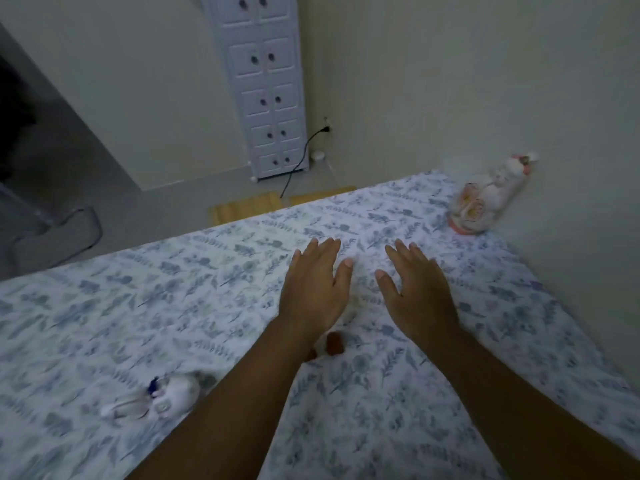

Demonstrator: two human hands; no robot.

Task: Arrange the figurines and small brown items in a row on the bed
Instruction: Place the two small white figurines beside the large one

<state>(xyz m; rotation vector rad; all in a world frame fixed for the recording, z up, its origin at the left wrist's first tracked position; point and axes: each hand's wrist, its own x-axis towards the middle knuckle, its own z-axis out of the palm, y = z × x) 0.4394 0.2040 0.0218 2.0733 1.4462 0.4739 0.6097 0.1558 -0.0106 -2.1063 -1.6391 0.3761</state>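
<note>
My left hand (pixel 313 289) and my right hand (pixel 417 289) hover flat, palms down, over the middle of the bed (pixel 138 306), fingers spread and holding nothing. A small brown item (pixel 335 344) lies on the sheet between my forearms; a second brown piece (pixel 311 355) peeks out from under my left forearm. A white rabbit figurine (pixel 156 398) with a blue bow lies on its side near the left front. A pink-and-white figurine (pixel 485 199) stands tilted at the far right corner against the wall.
The bed carries a blue leaf-print sheet; its far edge runs diagonally. Beyond it are the floor, a wooden mat (pixel 246 207), a white drawer tower (pixel 266 84) with a black cable (pixel 298 161), and a wall on the right.
</note>
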